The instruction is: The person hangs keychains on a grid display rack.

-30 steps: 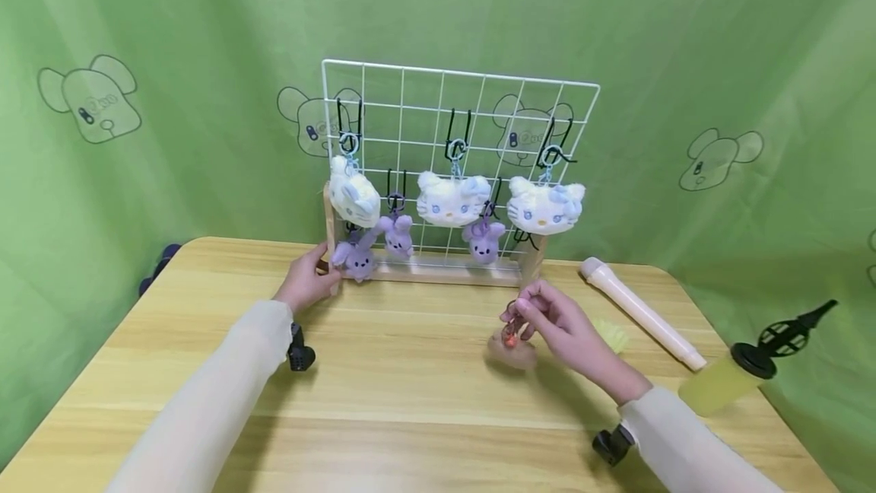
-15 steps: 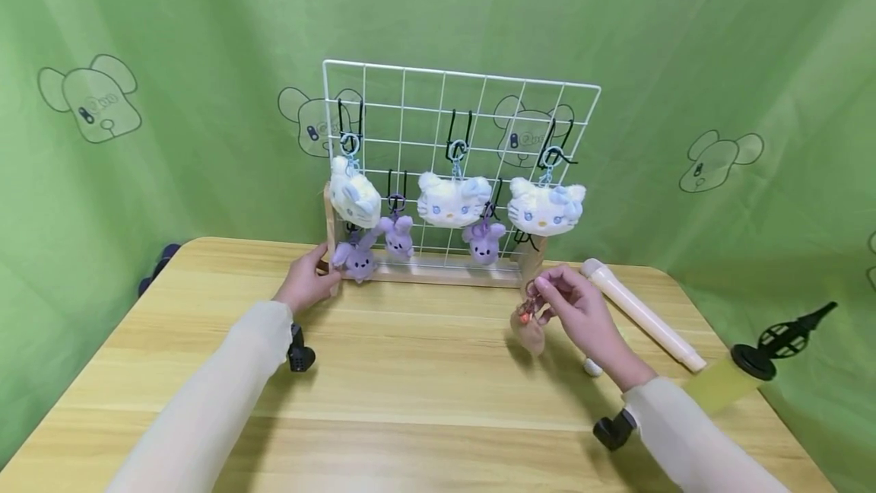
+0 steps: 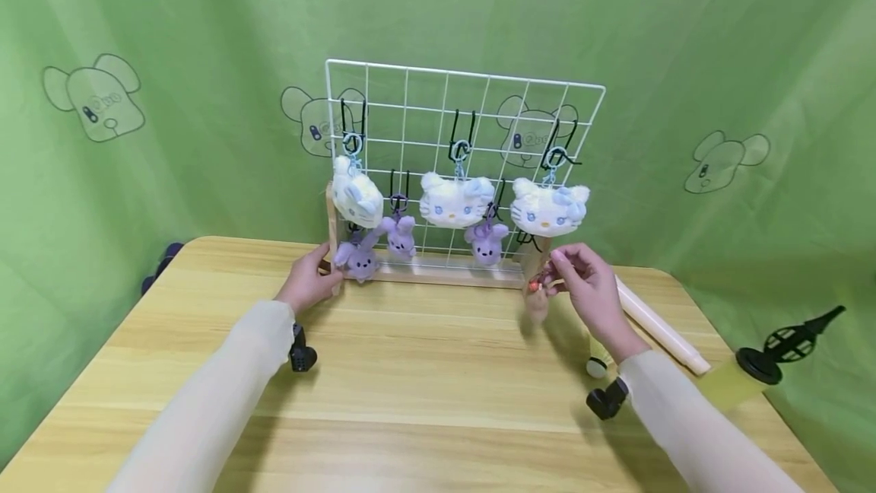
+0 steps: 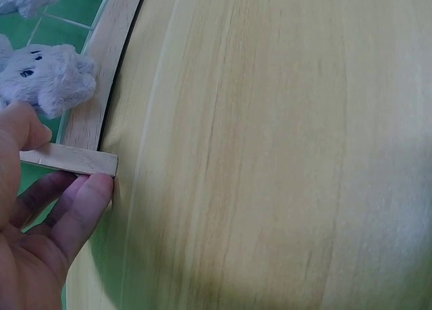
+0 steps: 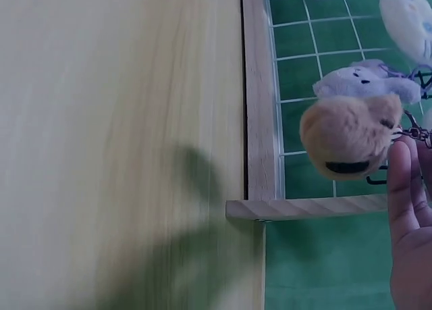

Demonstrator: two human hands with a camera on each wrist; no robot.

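Note:
On a wood-grain table stands a white wire grid rack (image 3: 465, 72) with a wooden base (image 3: 438, 273). My left hand (image 3: 308, 280) grips the wooden foot (image 4: 74, 159) at its left end, thumb on one side and fingers on the other. My right hand (image 3: 590, 291) pinches the ring and chain of a tan plush keychain (image 5: 347, 134), which dangles in front of the rack's right end piece (image 5: 304, 207). White cat-face plush keychains, such as the middle one (image 3: 456, 200), hang from black hooks. Lower down hang purple bunny plush keychains (image 3: 487, 243).
A pale pink stick (image 3: 660, 326) lies behind the right hand, partly covered by it. A shuttlecock (image 3: 597, 367) lies beside the right wrist. At the right edge is a yellow bottle (image 3: 735, 385) with a black top. Green curtain (image 3: 438, 6) surrounds the table.
My right hand has moved up and to the right, toward the rack's right end, carrying the tan plush keychain. The left hand has stayed on the foot.

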